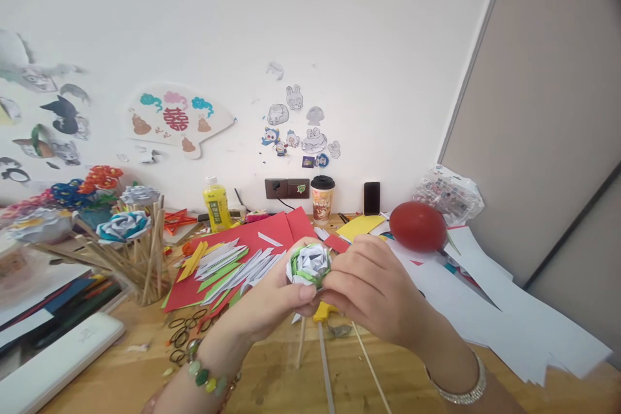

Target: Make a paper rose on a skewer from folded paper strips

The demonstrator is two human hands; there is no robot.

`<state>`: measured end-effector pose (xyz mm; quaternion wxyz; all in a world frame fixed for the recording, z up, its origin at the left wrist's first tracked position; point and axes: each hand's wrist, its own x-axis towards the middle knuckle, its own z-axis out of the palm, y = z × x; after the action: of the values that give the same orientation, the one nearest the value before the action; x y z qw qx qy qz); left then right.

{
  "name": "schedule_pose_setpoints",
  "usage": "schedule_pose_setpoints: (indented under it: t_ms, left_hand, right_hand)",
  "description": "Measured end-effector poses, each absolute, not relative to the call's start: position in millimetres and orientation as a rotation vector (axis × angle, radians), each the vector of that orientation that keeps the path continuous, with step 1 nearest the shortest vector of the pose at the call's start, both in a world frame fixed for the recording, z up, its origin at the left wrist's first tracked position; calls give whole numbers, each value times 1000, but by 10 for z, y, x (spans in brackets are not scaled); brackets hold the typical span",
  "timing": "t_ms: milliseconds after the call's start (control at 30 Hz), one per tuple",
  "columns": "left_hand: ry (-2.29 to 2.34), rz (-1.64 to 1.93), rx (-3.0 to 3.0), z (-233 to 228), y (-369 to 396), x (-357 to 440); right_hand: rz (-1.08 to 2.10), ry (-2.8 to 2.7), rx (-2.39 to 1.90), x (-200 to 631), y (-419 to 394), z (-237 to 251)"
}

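A paper flower (313, 261) with white inner petals and green outer ones is held up above the table in the middle of the view. My left hand (281, 294) is closed around its left side and underside, with the thumb along the front edge. From the right, my right hand (376, 288) presses curled fingers against the flower's right edge; its fingertips are partly hidden. Just below the hands a yellow-handled tool (324, 312) lies near thin wooden sticks (369, 362). Folded paper strips (233, 272) in white, green and yellow lie on red paper (250, 239) to the left.
A bundle of sticks (154, 259) stands at left beside finished paper flowers (123, 226). Along the wall are a yellow bottle (217, 206), a lidded cup (323, 200) and a phone (372, 198). A red balloon (418, 226) and white paper sheets (485, 317) are at right.
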<state>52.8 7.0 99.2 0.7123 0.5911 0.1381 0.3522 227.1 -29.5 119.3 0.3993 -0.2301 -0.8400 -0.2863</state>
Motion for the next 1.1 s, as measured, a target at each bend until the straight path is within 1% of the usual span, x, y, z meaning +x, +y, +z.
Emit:
schedule_pose_setpoints:
  t_ms: [67,133,300,400,467,633,1100]
  left_hand:
    - [303,778,1312,1004,65,531]
    - [298,780,1316,1011,56,537]
    - [319,796,1298,987,39,557]
    - [306,802,1281,972,39,562]
    - [296,804,1283,975,44,559]
    - [286,796,1285,1004,56,551]
    - [232,760,1290,987,77,527]
  right_hand:
    - [-667,-2126,-570,2278,-293,1212]
    - [-681,-2116,-577,2277,-295,1213]
    - [-907,-2033,-562,2243,-325,1157]
    - [-948,-1988,-524,2234,-317,1129]
    - [-888,-2001,-513,2247,-289,1129]
    - [-576,-2083,-525,2302,-211,1182]
    - [-137,-2120,-568,2328,-196,1200]
